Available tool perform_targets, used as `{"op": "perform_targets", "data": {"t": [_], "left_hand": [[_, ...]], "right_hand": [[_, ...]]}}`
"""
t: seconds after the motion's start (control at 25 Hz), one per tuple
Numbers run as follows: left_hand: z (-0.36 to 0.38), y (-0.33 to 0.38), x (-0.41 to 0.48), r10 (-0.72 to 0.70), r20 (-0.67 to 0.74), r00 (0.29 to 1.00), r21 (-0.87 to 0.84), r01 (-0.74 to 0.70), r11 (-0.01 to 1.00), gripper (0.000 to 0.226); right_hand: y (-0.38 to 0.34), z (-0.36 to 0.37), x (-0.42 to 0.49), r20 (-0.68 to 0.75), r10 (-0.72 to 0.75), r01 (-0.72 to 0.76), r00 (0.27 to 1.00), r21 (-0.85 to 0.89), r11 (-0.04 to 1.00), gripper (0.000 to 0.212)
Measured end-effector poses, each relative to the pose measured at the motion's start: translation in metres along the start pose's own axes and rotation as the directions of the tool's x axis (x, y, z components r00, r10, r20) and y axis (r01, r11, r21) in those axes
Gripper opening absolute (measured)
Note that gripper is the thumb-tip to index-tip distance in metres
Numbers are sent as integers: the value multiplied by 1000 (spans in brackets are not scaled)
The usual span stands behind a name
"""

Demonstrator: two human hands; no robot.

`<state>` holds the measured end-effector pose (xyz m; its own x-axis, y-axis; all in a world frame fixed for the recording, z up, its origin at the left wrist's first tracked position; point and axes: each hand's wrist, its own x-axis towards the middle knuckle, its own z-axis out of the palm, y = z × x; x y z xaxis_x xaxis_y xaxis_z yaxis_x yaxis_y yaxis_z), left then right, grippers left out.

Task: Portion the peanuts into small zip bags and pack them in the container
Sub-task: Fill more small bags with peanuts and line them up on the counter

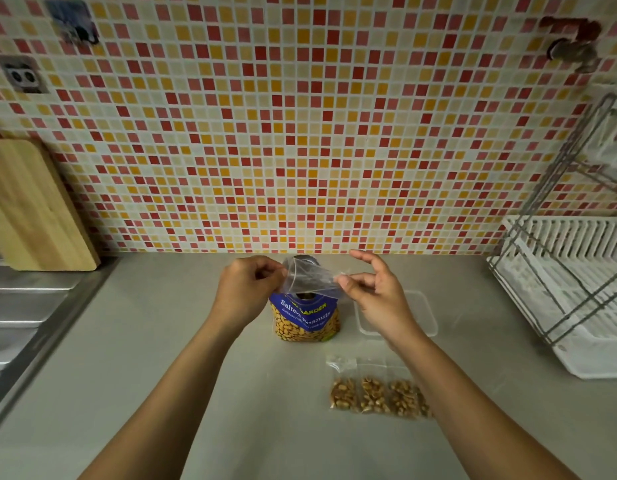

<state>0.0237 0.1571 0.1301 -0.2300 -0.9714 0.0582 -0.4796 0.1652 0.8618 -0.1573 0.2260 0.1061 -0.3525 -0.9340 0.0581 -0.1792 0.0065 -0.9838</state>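
A blue bag of salted peanuts [305, 320] stands upright on the grey counter near the wall. Above its open top I hold an empty small clear zip bag [310, 279]. My left hand [246, 289] pinches its left edge and my right hand [373, 292] pinches its right edge. Three small zip bags filled with peanuts [378, 396] lie side by side on the counter under my right forearm. A clear plastic container [421, 317] sits to the right of the peanut bag, partly hidden by my right hand.
A white dish rack [563, 285] with a wire frame stands at the right. A wooden cutting board [33, 209] leans on the tiled wall at the left, above a steel sink [26, 313]. A tap [574, 53] sticks out at upper right.
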Motion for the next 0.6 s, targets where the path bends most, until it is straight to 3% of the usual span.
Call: {"op": "perform_targets", "data": {"t": [0.08, 0.24, 0.4, 0.44, 0.52, 0.56, 0.6], "left_hand": [[1, -1, 3, 6, -5, 1000, 35, -6, 999, 10], [-2, 1, 7, -66, 70, 995, -120, 74, 990, 9], [-1, 3, 11, -95, 52, 994, -221, 104, 970, 8], [-2, 3, 12, -100, 30, 995, -237, 104, 966, 8], [-3, 0, 16, -108, 18, 994, -232, 110, 967, 8], [-4, -1, 19, -108, 26, 994, -213, 111, 971, 8], [-4, -2, 20, -107, 37, 994, -194, 112, 975, 8]], "right_hand": [[2, 0, 1, 2, 10, -10, 1000, 6, 1000, 48], [4, -3, 5, 33, 66, -71, 997, 197, 978, 47], [0, -4, 12, -38, 213, -164, 976, 509, 845, 37], [1, -5, 14, -69, 232, -163, 970, 520, 838, 34], [4, -10, 16, -165, 95, -47, 982, 277, 960, 33], [5, -12, 15, -170, -69, 76, 983, 33, 997, 35], [5, -13, 15, -104, -239, 213, 965, -215, 953, 40]]}}
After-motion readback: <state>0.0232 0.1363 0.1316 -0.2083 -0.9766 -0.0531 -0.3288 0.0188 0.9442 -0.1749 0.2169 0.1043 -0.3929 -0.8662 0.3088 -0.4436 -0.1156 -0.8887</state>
